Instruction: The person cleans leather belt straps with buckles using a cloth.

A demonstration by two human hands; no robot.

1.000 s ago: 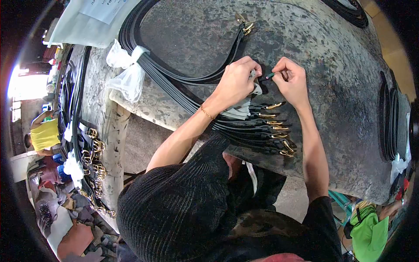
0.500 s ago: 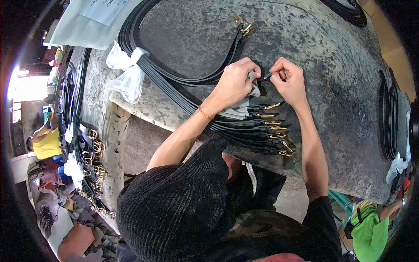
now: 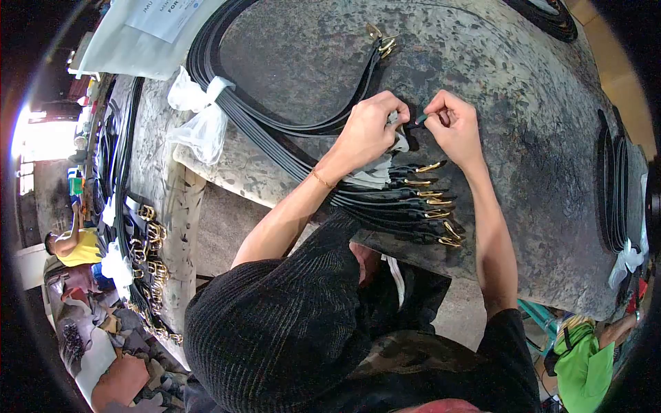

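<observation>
Fingers (image 3: 438, 103) of the right hand (image 3: 456, 132) pinch a green tool (image 3: 422, 119) at upper centre of the frame; just beside it, the left hand (image 3: 372, 131), its fingers curled closed, grips a pale scrap (image 3: 400, 142); black straps (image 3: 279, 153), wrapped in plastic (image 3: 219, 87) at upper left, pass under the left forearm; gold buckles (image 3: 434, 202) lie near centre on the table (image 3: 544, 186).

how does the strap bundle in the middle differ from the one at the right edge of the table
The middle bundle fans out to gold buckles; the right bundle shows none. The middle bundle sweeps in a wide curve, while the right bundle is long and narrow. The left hand is over the middle bundle; neither hand is near the right bundle. Both are black straps tied with white plastic.
</observation>
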